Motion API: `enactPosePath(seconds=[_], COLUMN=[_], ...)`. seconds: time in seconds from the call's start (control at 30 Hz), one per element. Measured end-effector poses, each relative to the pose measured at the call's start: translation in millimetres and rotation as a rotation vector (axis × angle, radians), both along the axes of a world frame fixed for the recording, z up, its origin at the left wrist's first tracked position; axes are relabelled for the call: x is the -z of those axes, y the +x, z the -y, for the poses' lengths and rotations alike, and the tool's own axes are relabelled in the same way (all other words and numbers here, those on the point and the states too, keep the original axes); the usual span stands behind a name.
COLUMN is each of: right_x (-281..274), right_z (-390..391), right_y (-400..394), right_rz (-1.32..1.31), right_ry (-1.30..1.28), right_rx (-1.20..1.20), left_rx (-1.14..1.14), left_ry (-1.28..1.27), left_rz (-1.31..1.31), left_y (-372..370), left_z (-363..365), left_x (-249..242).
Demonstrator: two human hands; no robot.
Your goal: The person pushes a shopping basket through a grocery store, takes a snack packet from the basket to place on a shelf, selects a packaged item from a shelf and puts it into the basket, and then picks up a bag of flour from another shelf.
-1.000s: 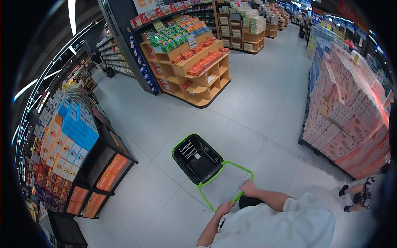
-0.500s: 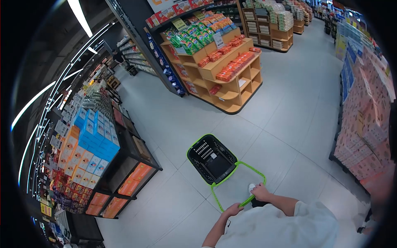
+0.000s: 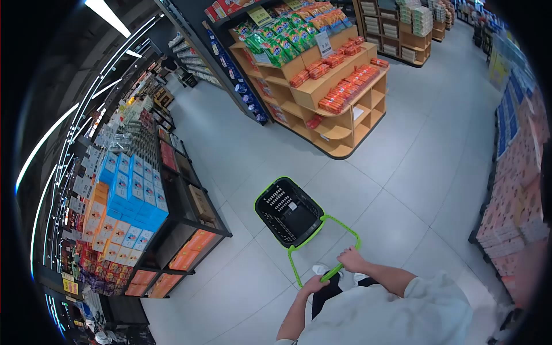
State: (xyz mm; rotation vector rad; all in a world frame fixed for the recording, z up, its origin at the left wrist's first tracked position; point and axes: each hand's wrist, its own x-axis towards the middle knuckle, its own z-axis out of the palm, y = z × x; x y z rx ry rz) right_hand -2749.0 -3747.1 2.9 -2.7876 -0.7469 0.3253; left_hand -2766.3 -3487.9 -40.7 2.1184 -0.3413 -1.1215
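A black shopping basket (image 3: 313, 221) with a green rim stands on the floor in front of me. Its long green handle (image 3: 345, 227) is folded out toward my body. My left hand (image 3: 314, 284) is closed round the left end of the handle's grip bar, and my right hand (image 3: 352, 260) is closed round the right end. Inside the basket only a small white label shows on the dark bottom. One white shoe shows just below the grip bar.
On the left a dark shelf (image 3: 198, 253) carries blue boxes (image 3: 135, 190) and orange boxes. Ahead stands a wooden display (image 3: 345, 135) with green and red packets. Stacks of pink boxes (image 3: 512, 213) line the right side. Pale floor tiles run between them.
The wooden display and left shelf sit nearer and slightly further right in view. The basket has shifted a little left and up, with both hands still on its handle.
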Motion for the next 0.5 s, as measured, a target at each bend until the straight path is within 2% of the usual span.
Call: enactPosePath(seconds=[0.07,0.17,0.2,0.3,0.37,0.47,0.5], right_x=[-12.1,-16.2,-12.8,-11.6,-11.2,-8.0,-14.8], right_z=[-16.6,-24.8,-30.9,-64.4,-70.9,-93.2,-120.7], right_y=[33.8,88.2,105.1,162.3,205.9,280.2,290.0], right_rz=[-0.017,-0.008,-0.007,-0.066,-0.11,-0.138,-0.159], right_ry=[0.019,0.036,0.008,-0.047,-0.1,-0.204,-0.222], right_rx=[0.005,-0.012,-0.018,-0.018,-0.035,-0.072,-0.054], left_rx=[-0.005,0.085,0.028,0.085,0.056,0.05,0.047], left_ry=[-0.075,-0.013,-0.051,-0.056,-0.115,-0.157,-0.157], left_rz=[-0.024,-0.092,-0.273,-0.231,-0.096,-0.071,-0.074], left_y=[38.7,101.7,117.8,172.8,206.3,262.4,273.7], left_z=[-21.8,-22.9,-30.8,-62.5,-67.7,-82.4,-110.7], left_x=[-8.4,-41.9,-23.3,-13.7,0.8,-6.2,-9.4])
